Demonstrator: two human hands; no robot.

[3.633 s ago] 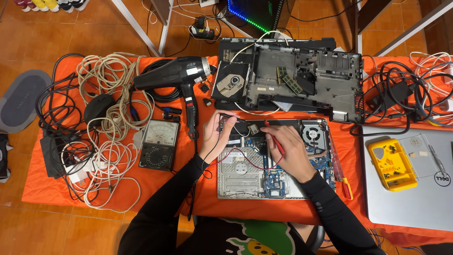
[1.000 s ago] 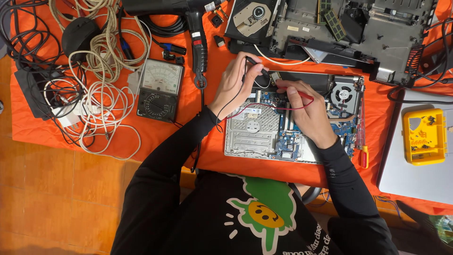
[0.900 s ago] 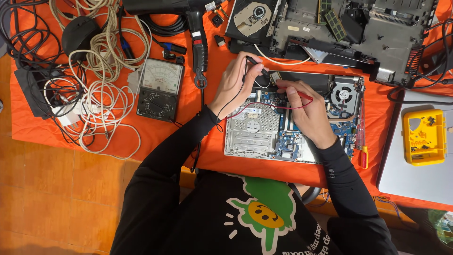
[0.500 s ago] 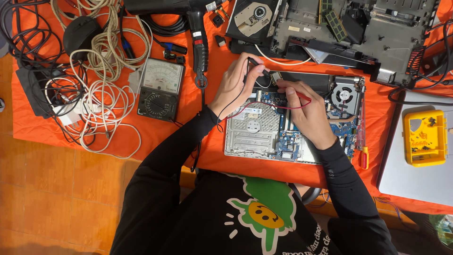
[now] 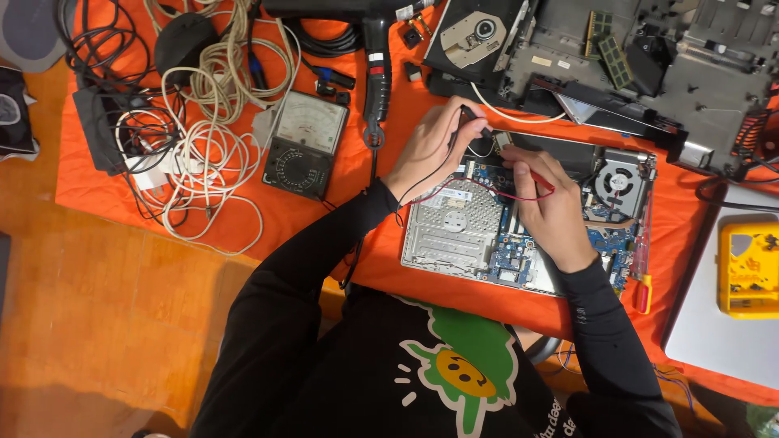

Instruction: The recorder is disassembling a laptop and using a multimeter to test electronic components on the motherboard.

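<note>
Person seated at an orange-covered table (image 5: 243, 223), both hands over an opened laptop base (image 5: 519, 223) with its board exposed and one cooling fan (image 5: 618, 183) at its right end. Left hand (image 5: 428, 148) closed in a pinch on a black test probe (image 5: 471, 118), tip down at the upper edge of the board. Right hand (image 5: 550, 204) curled around a red test probe (image 5: 531, 180), tip just beside the black one; its red lead loops across the board under the fingers. The right hand covers the board's middle, so the contact point cannot be made out. Left of the laptop base: one analogue multimeter (image 5: 306, 143), face up, apart from both hands. Beyond it, a tangle of white and black cables (image 5: 199, 122). Above the left hand, one black heat gun (image 5: 369, 49), handle pointing toward the person. Top right: one stripped laptop chassis (image 5: 649, 73) with one optical drive (image 5: 473, 36) at its left. Right edge: one closed silver laptop (image 5: 722, 332) carrying one yellow case (image 5: 747, 270). One red-handled screwdriver (image 5: 643, 259) lies by the laptop base's right edge.
</note>
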